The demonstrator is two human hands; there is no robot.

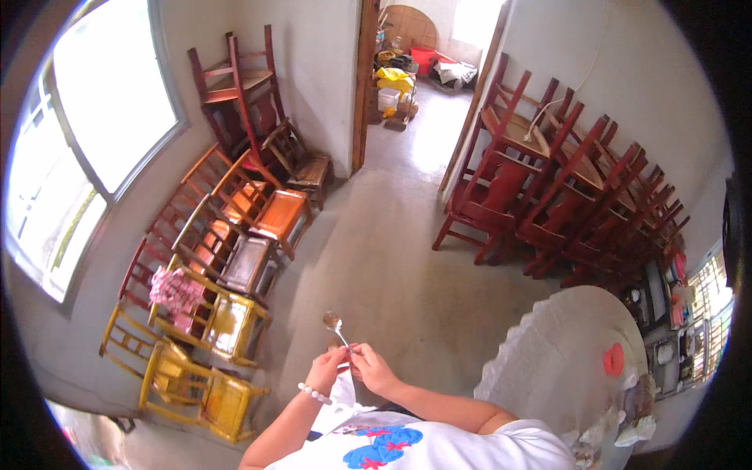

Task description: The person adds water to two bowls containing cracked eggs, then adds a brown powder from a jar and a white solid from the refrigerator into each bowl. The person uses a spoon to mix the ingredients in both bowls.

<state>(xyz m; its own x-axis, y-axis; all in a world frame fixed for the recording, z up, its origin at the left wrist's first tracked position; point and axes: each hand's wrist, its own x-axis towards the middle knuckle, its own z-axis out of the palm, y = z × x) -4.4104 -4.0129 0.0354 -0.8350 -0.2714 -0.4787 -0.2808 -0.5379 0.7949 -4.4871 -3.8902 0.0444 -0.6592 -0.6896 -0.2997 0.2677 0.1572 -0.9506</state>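
A metal spoon [339, 332] points forward and away from me, its round bowl at the far end. My left hand [326, 370], with a white bead bracelet at the wrist, pinches the lower handle. Fingers of my right hand [372, 369] close on the same handle from the other side, and the two hands nearly touch. The handle's near end is hidden in the fingers. White fabric [342, 395] shows just below the hands.
Wooden chairs [232, 317] line the left wall beneath a window. Dark red chairs [499, 194] stand stacked along the right wall. A round table [546, 364] with a pale cover, bearing a red ring-shaped item [614, 359], is at my right. Ahead, a doorway [405, 147] opens onto a cluttered room.
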